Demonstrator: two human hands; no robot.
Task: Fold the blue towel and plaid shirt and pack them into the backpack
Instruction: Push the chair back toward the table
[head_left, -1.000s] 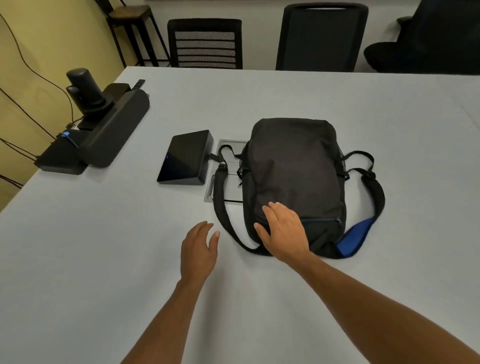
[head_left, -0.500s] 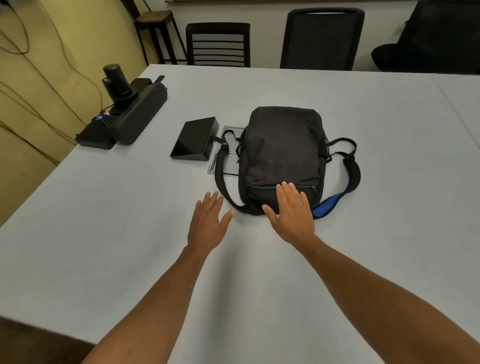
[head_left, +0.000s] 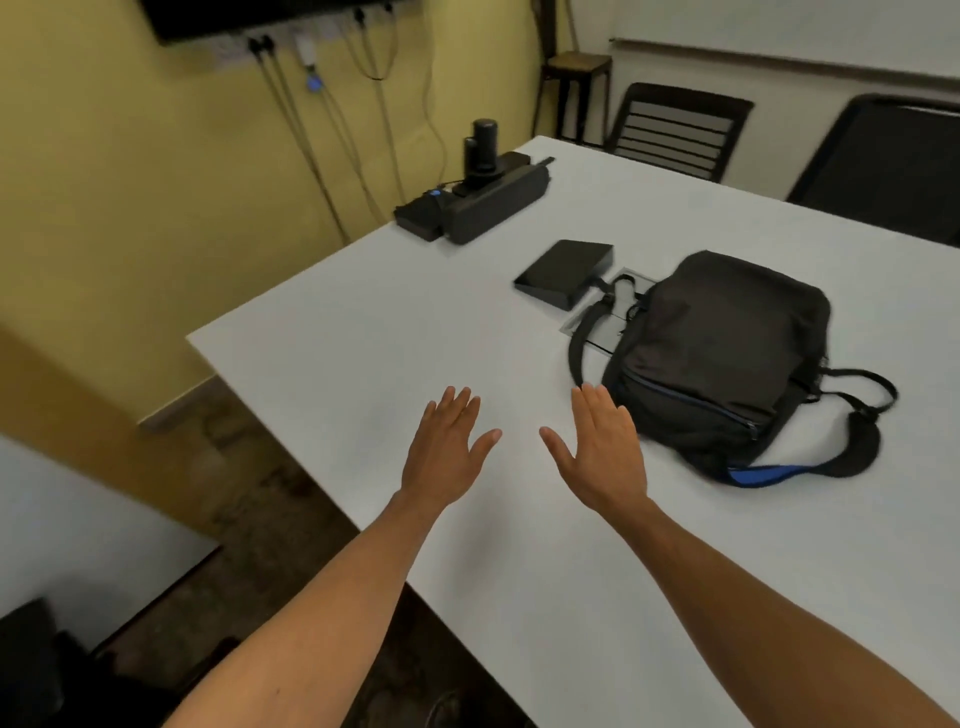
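Backpack-wise, the black fabric backpack (head_left: 727, 358) sits at your 2 o'clock, long axis toward 1; your right hand (head_left: 602, 452) is nearer. Left hand (head_left: 447, 447) too: flat, empty. Zipper looks shut, I think.

Black backpack (head_left: 727, 358) flat, zipped shut

Meeting room: long white table (head_left: 363, 338), office chairs (head_left: 675, 130), conference camera unit (head_left: 478, 197), wall screen (head_left: 249, 15) with cables.

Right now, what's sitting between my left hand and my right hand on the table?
Nothing: in the head view only bare white table shows between the left hand and the right hand.
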